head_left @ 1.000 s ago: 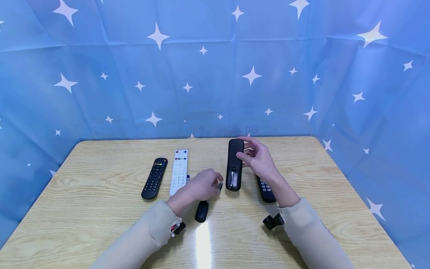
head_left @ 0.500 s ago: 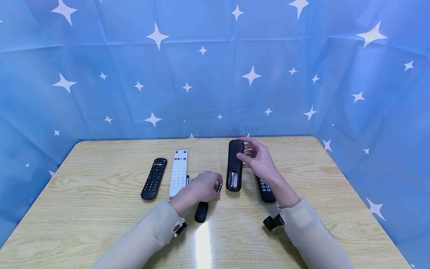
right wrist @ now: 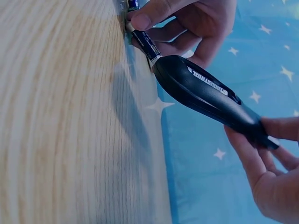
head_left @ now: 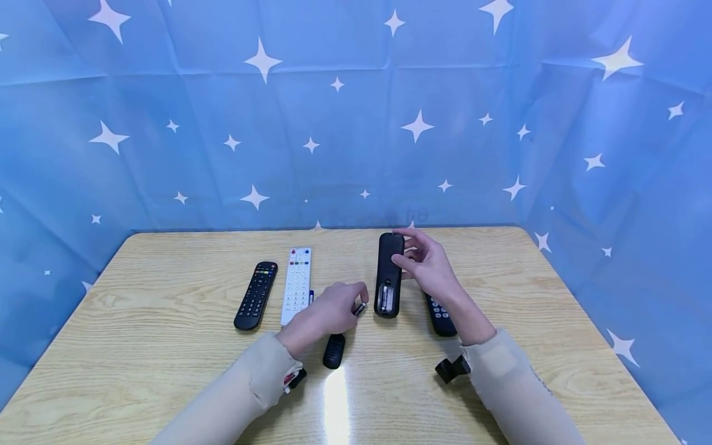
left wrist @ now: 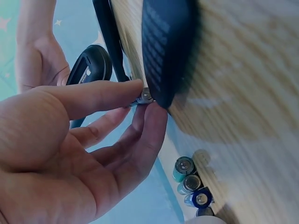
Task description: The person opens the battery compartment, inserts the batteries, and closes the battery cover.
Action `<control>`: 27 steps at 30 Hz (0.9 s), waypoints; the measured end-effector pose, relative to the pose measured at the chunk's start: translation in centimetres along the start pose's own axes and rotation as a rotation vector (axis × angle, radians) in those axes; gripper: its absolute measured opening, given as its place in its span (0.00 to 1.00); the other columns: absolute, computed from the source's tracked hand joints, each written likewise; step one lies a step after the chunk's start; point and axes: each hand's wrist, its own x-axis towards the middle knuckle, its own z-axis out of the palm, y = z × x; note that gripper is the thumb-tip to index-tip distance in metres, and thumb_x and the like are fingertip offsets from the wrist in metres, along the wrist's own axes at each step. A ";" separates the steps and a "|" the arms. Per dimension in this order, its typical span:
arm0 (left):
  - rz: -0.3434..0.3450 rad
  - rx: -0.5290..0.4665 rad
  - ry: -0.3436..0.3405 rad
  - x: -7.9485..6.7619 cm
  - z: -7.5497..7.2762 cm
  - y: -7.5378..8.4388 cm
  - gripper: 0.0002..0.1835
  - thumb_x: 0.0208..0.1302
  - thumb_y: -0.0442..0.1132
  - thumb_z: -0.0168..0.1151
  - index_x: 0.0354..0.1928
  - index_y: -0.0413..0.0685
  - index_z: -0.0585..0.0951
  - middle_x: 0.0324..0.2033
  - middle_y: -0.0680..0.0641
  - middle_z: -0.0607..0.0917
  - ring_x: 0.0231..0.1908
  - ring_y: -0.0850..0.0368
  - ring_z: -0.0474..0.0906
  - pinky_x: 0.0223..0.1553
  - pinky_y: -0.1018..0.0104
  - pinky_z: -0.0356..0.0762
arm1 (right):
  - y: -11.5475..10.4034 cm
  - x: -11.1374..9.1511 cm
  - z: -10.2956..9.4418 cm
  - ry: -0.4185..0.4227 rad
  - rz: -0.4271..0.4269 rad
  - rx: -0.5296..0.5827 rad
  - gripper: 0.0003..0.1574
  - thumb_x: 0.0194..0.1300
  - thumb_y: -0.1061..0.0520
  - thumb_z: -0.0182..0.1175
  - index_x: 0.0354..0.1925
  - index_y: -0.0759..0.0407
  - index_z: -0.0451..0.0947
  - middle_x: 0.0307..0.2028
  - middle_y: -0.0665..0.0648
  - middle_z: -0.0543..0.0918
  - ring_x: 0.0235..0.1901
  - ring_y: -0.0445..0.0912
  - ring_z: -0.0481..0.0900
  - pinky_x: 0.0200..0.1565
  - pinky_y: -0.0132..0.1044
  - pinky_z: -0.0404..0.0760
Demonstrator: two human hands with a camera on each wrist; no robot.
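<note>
My left hand (head_left: 334, 308) pinches a small battery (head_left: 360, 308) between thumb and fingers, just left of a black remote. In the right wrist view this battery (right wrist: 145, 44) has a dark blue label, and one end looks close to the remote's end; whether they touch I cannot tell. My right hand (head_left: 429, 262) grips the far end of the black remote (head_left: 387, 259), which is back side up and tilted off the table. Its battery compartment is uncovered, and a battery (head_left: 387, 298) lies inside. Below my left hand lies a ribbed black piece (head_left: 334, 351), partly hidden.
A black remote (head_left: 256, 295) and a white remote (head_left: 296, 281) lie at the left. Another black remote (head_left: 441, 316) is partly under my right wrist. Several batteries (left wrist: 190, 184) stand in a row in the left wrist view. A starry blue cloth (head_left: 356, 123) hangs behind the table.
The battery in my left hand has turned from nearly upright to slanted, with its top now leaning right. My right hand and its remote stay almost still.
</note>
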 end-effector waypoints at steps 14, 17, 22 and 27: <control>0.008 -0.051 0.086 -1.3 -0.8 0.0 0.17 0.57 0.22 0.64 0.48 0.41 0.79 0.25 0.51 0.79 0.26 0.57 0.75 0.27 0.65 0.75 | 0.4 0.1 0.0 0.005 0.008 0.016 0.35 0.70 0.71 0.62 0.72 0.62 0.68 0.48 0.68 0.76 0.39 0.49 0.83 0.41 0.57 0.87; 0.021 -0.058 0.129 -1.6 -0.8 0.0 0.14 0.57 0.22 0.64 0.45 0.39 0.80 0.26 0.52 0.80 0.27 0.58 0.76 0.29 0.65 0.76 | 0.4 0.2 0.1 0.005 0.005 0.016 0.34 0.70 0.71 0.62 0.71 0.61 0.68 0.48 0.69 0.76 0.39 0.49 0.83 0.41 0.56 0.88; 0.094 -0.042 0.222 -2.1 -0.8 0.2 0.08 0.57 0.23 0.66 0.37 0.39 0.82 0.27 0.50 0.82 0.29 0.59 0.78 0.32 0.66 0.79 | 0.4 0.3 0.3 0.011 0.012 0.036 0.34 0.69 0.72 0.62 0.71 0.61 0.69 0.48 0.68 0.76 0.39 0.49 0.83 0.40 0.57 0.87; 0.113 -0.070 0.238 -2.6 -1.0 0.5 0.06 0.58 0.23 0.66 0.34 0.40 0.84 0.26 0.52 0.83 0.29 0.61 0.78 0.32 0.68 0.79 | 0.4 0.3 0.7 0.008 0.028 0.051 0.34 0.69 0.71 0.62 0.71 0.60 0.69 0.49 0.67 0.75 0.40 0.48 0.83 0.40 0.55 0.88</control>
